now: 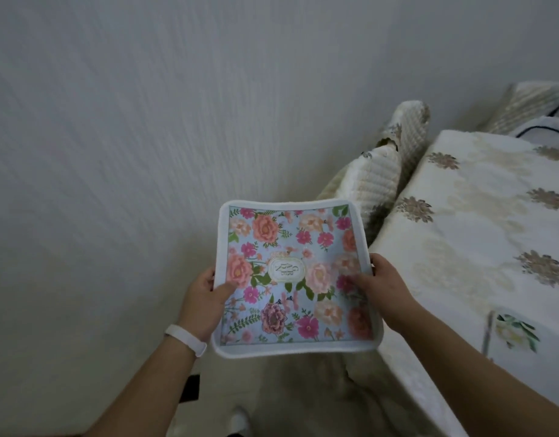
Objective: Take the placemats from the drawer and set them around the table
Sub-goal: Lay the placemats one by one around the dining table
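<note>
Item: floral placemat [295, 279], white-bordered, being held roughly level in the air just left of the table [461, 241] and not yet lying on it. Risk, as judged: the mat looks soft and is bowing a little between the two grips, so it may be folding or landing askew as it is lowered. The patterned cloth covering the table may be bunching beneath it. The covered chair [395, 171], standing close by the table's far corner, may be crowding that place. Left hand [205, 298], white band [185, 339] at the wrist, is gripping the mat's left edge, thumb on top, fingers curling beneath. Right hand [382, 288] is gripping the right edge likewise, its fingers hidden under the mat. Both forearms are reaching forward.
</note>
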`<state>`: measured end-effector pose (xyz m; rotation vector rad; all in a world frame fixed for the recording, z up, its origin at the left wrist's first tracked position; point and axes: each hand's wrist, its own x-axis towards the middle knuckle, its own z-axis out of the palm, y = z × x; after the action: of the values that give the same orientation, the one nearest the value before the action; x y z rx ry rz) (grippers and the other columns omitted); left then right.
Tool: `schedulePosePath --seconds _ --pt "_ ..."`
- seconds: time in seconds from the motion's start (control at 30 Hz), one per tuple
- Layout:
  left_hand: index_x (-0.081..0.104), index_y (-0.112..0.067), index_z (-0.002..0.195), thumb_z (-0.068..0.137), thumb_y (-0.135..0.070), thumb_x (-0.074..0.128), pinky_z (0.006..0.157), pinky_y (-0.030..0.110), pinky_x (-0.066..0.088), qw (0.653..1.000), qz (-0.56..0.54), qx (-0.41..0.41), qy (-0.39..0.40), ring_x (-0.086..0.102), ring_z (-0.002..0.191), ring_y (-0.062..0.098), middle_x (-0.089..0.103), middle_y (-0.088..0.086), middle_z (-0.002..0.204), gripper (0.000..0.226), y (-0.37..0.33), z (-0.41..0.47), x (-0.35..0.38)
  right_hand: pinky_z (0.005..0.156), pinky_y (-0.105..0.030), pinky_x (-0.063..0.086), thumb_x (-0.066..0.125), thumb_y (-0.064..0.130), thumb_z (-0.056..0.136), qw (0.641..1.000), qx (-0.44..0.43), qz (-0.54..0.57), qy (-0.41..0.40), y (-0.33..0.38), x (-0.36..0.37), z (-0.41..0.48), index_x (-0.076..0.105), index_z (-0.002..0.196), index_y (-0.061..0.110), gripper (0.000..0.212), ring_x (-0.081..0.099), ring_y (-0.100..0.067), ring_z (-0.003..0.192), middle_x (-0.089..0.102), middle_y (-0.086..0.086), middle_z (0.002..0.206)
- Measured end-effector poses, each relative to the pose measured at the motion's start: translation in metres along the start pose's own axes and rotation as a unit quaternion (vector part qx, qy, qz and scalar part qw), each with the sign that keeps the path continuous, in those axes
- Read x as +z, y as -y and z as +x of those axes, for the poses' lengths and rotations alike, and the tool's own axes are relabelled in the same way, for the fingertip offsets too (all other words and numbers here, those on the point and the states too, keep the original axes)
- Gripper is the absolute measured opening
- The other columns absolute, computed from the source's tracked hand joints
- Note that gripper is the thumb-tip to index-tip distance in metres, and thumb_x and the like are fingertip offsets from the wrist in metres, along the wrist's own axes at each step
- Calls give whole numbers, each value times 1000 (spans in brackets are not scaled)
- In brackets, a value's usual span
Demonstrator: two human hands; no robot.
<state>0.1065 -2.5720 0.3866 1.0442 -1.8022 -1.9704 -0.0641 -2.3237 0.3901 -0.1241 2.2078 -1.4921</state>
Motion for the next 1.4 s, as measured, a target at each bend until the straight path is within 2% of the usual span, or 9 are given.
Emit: schedulePosePath --seconds 0.07,0.23,0.37,0.5,0.6,0.8,0.93,1.13,1.4 --pt "68 -10 104 90 -4 64 62 38 61 1000 5 2 -6 73 75 27 76 7 87 16 -9 19 -22 74 -39 61 72 19 84 1000 -9 -6 -7 18 25 7 62 113 25 31 73 -17 85 74 3 101" --pt "66 -10 104 89 -5 64 69 45 60 1000 9 10 10 73 77 29 75 10 91 16 -33 64 -56 74 -39 61 72 15 86 999 -30 3 -20 52 61 20 59 118 21 35 72 -18 88 72 3 103" --pt "66 -14 100 89 -3 64 66 42 61 999 3 17 27 73 77 29 75 9 90 16 -47 94 -53 66 -32 59 71 14 87 999 -31 8 -40 70 63 39 59 117 20 34 72 -19 88 71 0 103" --pt "66 -12 104 89 -5 64 71 48 60 998 1 5 60 73 80 31 76 10 90 17 -55 131 -32 57 -24 55 71 16 88 997 -34 -1 -67 81 51 68 58 116 22 32 71 -16 83 71 2 101" --pt "66 -9 109 89 -5 64 72 49 60 997 8 -3 74 73 81 32 75 12 93 21 -63 163 -11 56 -23 55 73 17 87 996 -25 9 -83 83 41 100 59 117 22 34 72 -15 81 71 2 100" --pt "66 -10 108 89 -4 64 67 42 60 997 28 -5 72 73 79 29 75 11 91 20 -96 248 37 76 -40 59 73 26 87 997 -10 30 -75 97 22 204 56 121 25 38 71 -20 90 69 1 107" --pt "65 -9 108 88 -3 64 73 48 59 995 54 -10 86 73 80 31 75 13 93 21 -126 315 92 81 -46 58 70 23 88 994 -3 42 -102 108 -7 271 55 118 26 34 70 -22 89 68 0 106" --pt "64 -12 104 88 -2 65 70 46 58 987 58 -13 149 73 80 33 75 14 91 18 -159 367 179 66 -32 54 70 17 87 984 32 65 -165 113 -70 317 57 119 22 35 69 -19 85 68 1 101" --pt "62 -9 112 87 -3 65 75 54 58 964 87 -22 251 72 83 38 73 18 95 26 -182 401 279 61 -29 52 68 16 89 960 77 92 -254 103 -139 308 57 113 21 26 70 -19 82 69 0 98"
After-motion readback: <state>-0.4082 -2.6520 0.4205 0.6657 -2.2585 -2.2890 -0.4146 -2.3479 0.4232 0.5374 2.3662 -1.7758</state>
